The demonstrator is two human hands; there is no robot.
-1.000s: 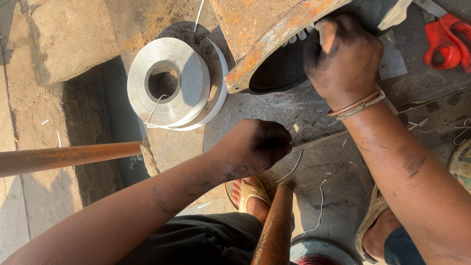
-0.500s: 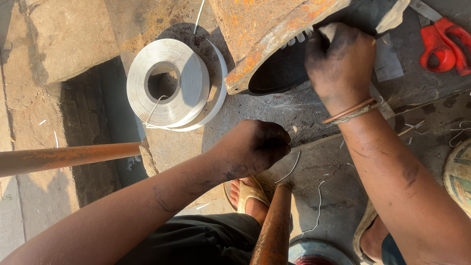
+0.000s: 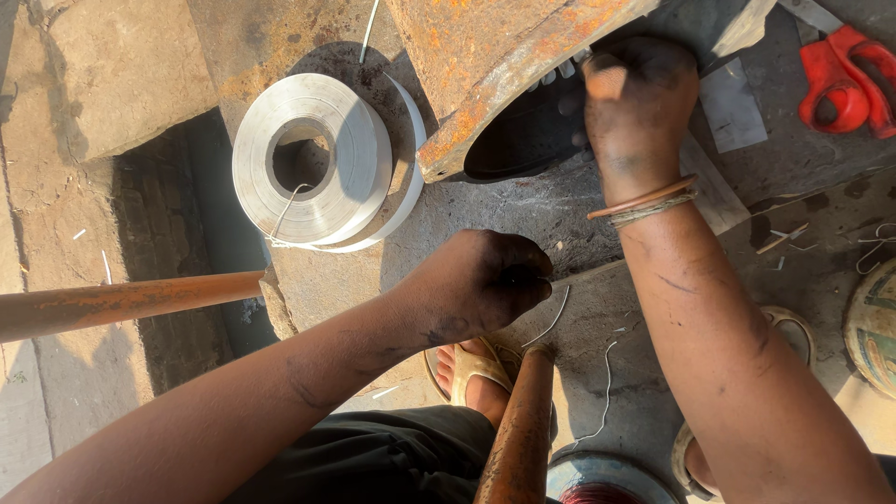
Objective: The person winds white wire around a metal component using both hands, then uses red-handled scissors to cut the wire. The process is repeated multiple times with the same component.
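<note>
Only 1 view, from a camera worn on the person's head; it faces almost straight down, close over both forearms; it takes in concrete ground (image 3: 560, 215), a sandalled foot (image 3: 471, 373) and nearby clutter at the frame's edges.

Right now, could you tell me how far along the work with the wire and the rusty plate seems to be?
Done: short cut wire pieces lie scattered on the ground. In hand: the left hand pinches a thin wire above a rusty rod; the right hand grips at the rusty plate's edge. Left: the metal strip coil looks mostly full.
</note>
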